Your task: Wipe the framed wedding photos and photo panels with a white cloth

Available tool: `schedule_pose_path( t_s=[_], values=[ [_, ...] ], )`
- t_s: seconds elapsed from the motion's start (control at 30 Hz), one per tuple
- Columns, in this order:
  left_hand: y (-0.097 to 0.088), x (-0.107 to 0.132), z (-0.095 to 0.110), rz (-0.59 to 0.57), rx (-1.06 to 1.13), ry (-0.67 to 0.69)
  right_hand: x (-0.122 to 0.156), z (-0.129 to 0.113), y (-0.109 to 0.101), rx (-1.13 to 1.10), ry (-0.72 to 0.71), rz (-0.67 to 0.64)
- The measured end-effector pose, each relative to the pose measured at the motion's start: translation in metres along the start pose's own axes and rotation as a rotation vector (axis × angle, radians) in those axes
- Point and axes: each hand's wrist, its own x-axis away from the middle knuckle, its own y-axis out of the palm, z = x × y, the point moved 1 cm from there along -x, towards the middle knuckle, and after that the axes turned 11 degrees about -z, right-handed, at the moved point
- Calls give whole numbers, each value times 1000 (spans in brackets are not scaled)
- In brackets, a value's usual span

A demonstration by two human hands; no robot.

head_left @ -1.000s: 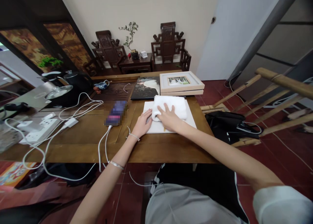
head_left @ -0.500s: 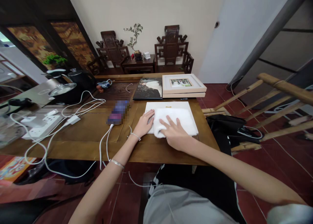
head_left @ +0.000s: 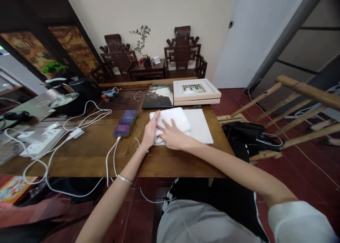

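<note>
A folded white towel [head_left: 174,119] lies on the left part of a flat white board [head_left: 199,126] on the wooden table [head_left: 87,147]. My right hand [head_left: 173,136] presses flat on the towel's near side, fingers spread. My left hand [head_left: 151,131] rests against the left edge of the board and towel, fingers stretched out along it. Both wrists wear thin bracelets.
Behind the board lie a dark photo print [head_left: 158,95] and stacked pale picture frames [head_left: 196,91]. A blurred phone [head_left: 125,122] on a white cable sits to the left, with power strips [head_left: 42,138], tangled cables and pots [head_left: 63,100] further left. A bamboo rack [head_left: 297,108] stands right.
My right hand slid the towel from the board's far middle to its near edge, then up and over to the left side. My left hand moved forward along the left edge.
</note>
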Motion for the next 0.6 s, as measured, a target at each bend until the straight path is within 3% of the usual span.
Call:
schedule_pose_path(
  t_s=[0.17, 0.3, 0.5, 0.6],
  values=[
    [1, 1, 0, 3, -35, -15, 50, -16, -8, -11, -176, -36],
    [8, 1, -5, -106, -165, -31, 71, -8, -14, -64, -58, -86],
    [14, 0, -14, -208, -276, -57, 37, 40, -22, -155, 263, -45],
    [13, 0, -15, -221, -311, -50, 8, 61, -29, -250, 293, -18]
  ],
)
